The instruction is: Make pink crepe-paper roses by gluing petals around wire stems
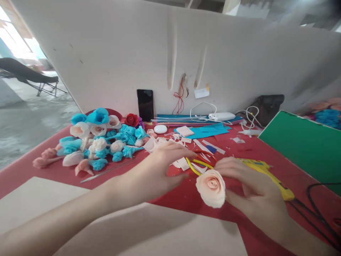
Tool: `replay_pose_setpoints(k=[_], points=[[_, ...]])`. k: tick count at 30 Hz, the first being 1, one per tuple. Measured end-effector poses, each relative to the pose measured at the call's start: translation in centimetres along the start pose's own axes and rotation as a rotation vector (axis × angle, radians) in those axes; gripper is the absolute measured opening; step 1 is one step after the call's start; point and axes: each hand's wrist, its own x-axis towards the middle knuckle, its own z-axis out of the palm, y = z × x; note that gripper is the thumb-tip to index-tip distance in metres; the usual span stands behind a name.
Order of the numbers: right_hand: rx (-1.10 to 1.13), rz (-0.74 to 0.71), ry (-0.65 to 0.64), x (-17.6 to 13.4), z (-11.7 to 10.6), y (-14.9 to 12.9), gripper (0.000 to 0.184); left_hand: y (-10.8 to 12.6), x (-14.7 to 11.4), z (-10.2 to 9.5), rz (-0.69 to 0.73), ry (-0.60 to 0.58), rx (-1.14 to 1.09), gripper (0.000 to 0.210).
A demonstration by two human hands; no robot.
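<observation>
Here's the star of the table: a pale peach paper rose (211, 188), face up in front of the person, just nearer than a pair of yellow and red handles (203, 164). The right hand (255, 195) has it pinched at its right edge between thumb and fingers. And it looks well along! Petals wrap a tight spiral centre, so the bloom itself seems formed; whether its base or any stem is finished, the view hides.

Over to the left hand (157, 167): nothing held, fingers curved, thumb apart, fingertips right by those handles, contact too close to call. Behind them, paper scraps (183, 163) litter the red table (173, 196), cutting clearly done here. Right of the right hand lies a yellow glue gun (266, 174), no hand on its grip.

Out left, a heap of blue, white and pink flowers (98, 144) looks like made work, while flat blue paper (207, 131) at the back seems unshaped material.
</observation>
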Motion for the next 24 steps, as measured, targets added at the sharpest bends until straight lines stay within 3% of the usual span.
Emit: replay_pose_setpoints(k=[5,13,16,24], points=[[-0.123,-0.021,0.021,-0.1,0.2,0.0,0.002,-2.5,-0.9,-2.5,-0.104,-0.075,0.160,0.021],[-0.212,-0.019,-0.031,0.1,0.7,-0.2,0.023,-8.4,-7.3,-5.8,-0.416,-0.355,0.261,0.022],[-0.190,0.008,-0.046,-0.1,1.0,-0.1,0.025,-8.5,-8.4,-6.2,-0.449,-0.395,0.249,0.028],[-0.192,-0.012,-0.114,-0.6,1.1,0.3,0.022,-7.9,-8.5,-6.2,-0.470,-0.401,0.223,0.010]])
